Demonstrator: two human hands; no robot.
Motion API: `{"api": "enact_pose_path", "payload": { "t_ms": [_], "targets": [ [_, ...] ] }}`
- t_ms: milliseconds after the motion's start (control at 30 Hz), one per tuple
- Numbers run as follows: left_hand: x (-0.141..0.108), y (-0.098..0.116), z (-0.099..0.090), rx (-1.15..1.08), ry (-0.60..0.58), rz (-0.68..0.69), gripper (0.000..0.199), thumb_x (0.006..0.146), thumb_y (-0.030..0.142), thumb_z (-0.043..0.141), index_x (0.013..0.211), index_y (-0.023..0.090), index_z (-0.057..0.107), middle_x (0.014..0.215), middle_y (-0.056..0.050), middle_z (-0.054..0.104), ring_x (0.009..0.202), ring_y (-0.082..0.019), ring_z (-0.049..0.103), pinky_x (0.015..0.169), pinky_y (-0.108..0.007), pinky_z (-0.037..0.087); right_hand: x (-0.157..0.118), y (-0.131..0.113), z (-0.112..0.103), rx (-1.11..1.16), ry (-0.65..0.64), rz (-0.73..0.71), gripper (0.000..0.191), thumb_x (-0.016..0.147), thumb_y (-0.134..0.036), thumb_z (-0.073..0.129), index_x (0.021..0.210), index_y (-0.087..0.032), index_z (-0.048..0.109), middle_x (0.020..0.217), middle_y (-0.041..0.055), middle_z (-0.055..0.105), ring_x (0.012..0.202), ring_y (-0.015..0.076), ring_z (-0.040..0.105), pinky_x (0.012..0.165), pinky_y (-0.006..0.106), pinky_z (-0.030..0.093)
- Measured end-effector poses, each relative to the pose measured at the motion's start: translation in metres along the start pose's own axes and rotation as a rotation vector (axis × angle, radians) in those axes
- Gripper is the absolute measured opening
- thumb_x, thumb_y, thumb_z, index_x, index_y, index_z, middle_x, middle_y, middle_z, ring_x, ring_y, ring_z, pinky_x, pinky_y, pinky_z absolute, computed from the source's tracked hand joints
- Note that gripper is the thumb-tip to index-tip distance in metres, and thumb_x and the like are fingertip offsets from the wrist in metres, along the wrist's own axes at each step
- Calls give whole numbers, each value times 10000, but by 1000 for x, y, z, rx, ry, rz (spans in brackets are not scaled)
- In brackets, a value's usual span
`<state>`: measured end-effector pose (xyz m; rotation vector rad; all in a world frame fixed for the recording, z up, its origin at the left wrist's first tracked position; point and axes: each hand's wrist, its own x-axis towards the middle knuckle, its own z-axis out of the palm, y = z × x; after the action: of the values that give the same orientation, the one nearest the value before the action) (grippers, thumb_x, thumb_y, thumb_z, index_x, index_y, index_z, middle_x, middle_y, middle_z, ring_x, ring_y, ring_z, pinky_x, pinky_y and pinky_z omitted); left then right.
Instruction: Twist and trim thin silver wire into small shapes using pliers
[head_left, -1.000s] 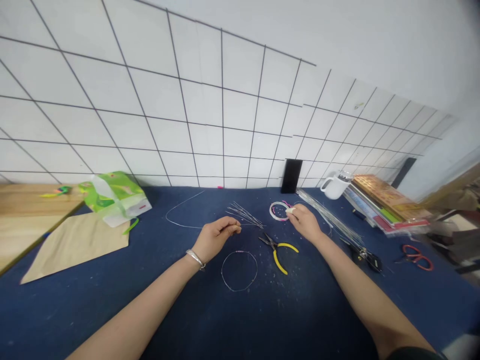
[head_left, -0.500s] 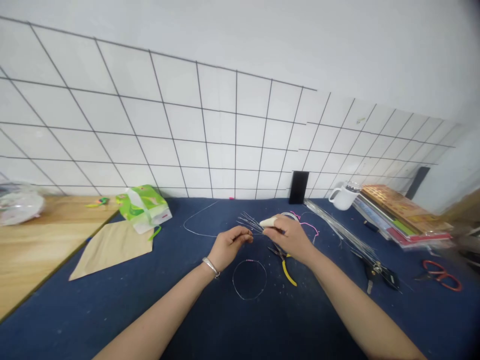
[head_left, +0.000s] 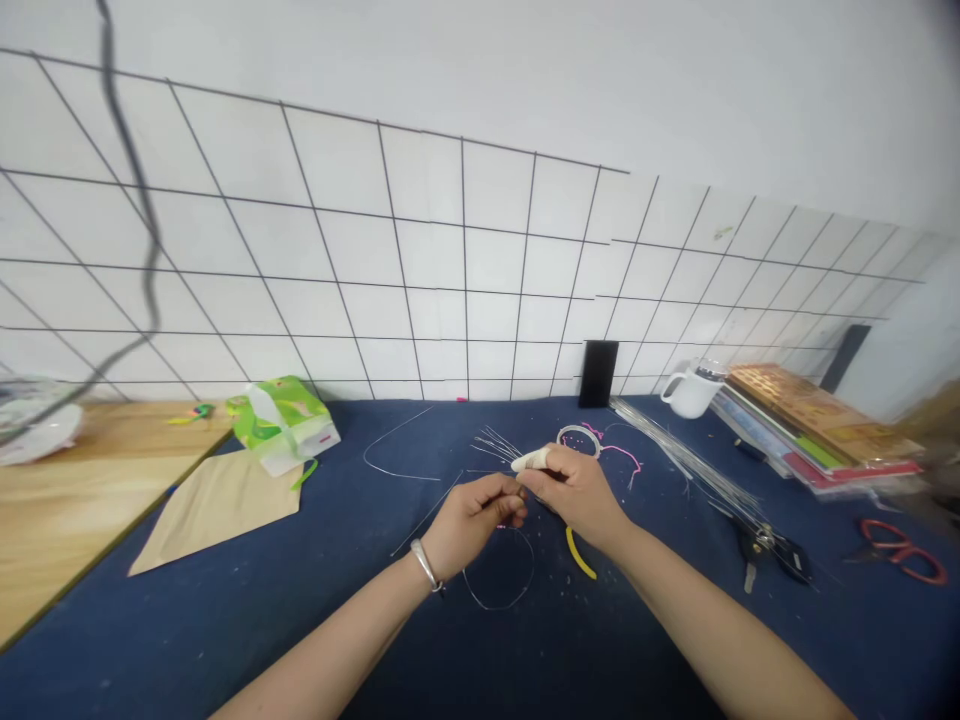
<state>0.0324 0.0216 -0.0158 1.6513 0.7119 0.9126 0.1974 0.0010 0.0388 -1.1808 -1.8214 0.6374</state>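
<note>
Near the centre of the blue cloth, my left hand (head_left: 474, 522) has its fingers pinched together on a thin wire (head_left: 427, 514), which slants down to the left. Touching or almost touching it, my right hand (head_left: 577, 490) is closed too, with a pale covering on one finger; what its fingertips pinch is too small to make out. Loose thin wires (head_left: 496, 441) fan out just behind the hands. Below them lies a wire loop (head_left: 534, 570) with pink beads, partly hidden by my left hand. Yellow-handled pliers (head_left: 580, 555) are mostly covered by my right hand.
A white ring (head_left: 559, 436) and pink beaded strand (head_left: 624, 455) lie behind my right hand. Further right are a wire bundle (head_left: 675, 450), white mug (head_left: 688, 393), keys (head_left: 750, 574), stacked books (head_left: 817, 420) and red scissors (head_left: 922, 565). A green package (head_left: 281, 415) and brown paper (head_left: 217, 505) lie left.
My left hand has moved right and slightly down, up to my right hand. A slanting wire now shows beside it. A dark cord has come into view at the left, and the view has shifted slightly.
</note>
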Motion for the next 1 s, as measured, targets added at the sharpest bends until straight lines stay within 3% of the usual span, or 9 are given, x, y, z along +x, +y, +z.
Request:
{"api": "enact_pose_path", "payload": {
  "t_ms": [167, 333, 567, 733, 1000],
  "targets": [
    [1, 0, 3, -149, -41, -35, 152, 820, 264, 513, 792, 126, 571, 706, -27, 593, 616, -121, 567, 604, -262, 453, 0, 2, -1, 38, -33, 37, 127, 793, -266, 561, 775, -186, 659, 724, 1, 592, 666, 115, 529, 602, 230, 403],
    [-1, 5, 4, -376, -126, -174, 175, 802, 289, 556, 811, 115, 562, 680, -28, 601, 541, -105, 573, 542, -238, 446, 1, 5, -2, 225, -61, 148, 155, 786, -311, 570, 722, -177, 613, 580, -37, 533, 539, 84, 491, 512, 202, 379],
    [-2, 4, -1, -562, -177, -369, 211, 753, 293, 623, 848, 111, 576, 727, -53, 640, 612, -142, 627, 592, -286, 503, 7, 17, -1, 337, -1, 199, 180, 789, -348, 554, 765, -177, 606, 619, -8, 602, 514, 96, 526, 480, 213, 421],
    [-1, -2, -6, -502, -251, -373, 197, 739, 263, 637, 863, 118, 585, 779, -73, 663, 696, -170, 651, 651, -308, 505, 6, 13, -2, 275, -46, 166, 201, 802, -354, 529, 766, -173, 609, 649, 7, 616, 573, 116, 580, 503, 222, 463],
    [-11, 3, -24, -172, -351, -188, 78, 731, 171, 613, 786, 130, 650, 742, -46, 675, 711, -155, 632, 693, -301, 488, -12, -17, 6, -41, -161, -38, 97, 792, -274, 578, 788, -232, 665, 718, -10, 657, 657, 131, 602, 613, 243, 460]
  ]
}}
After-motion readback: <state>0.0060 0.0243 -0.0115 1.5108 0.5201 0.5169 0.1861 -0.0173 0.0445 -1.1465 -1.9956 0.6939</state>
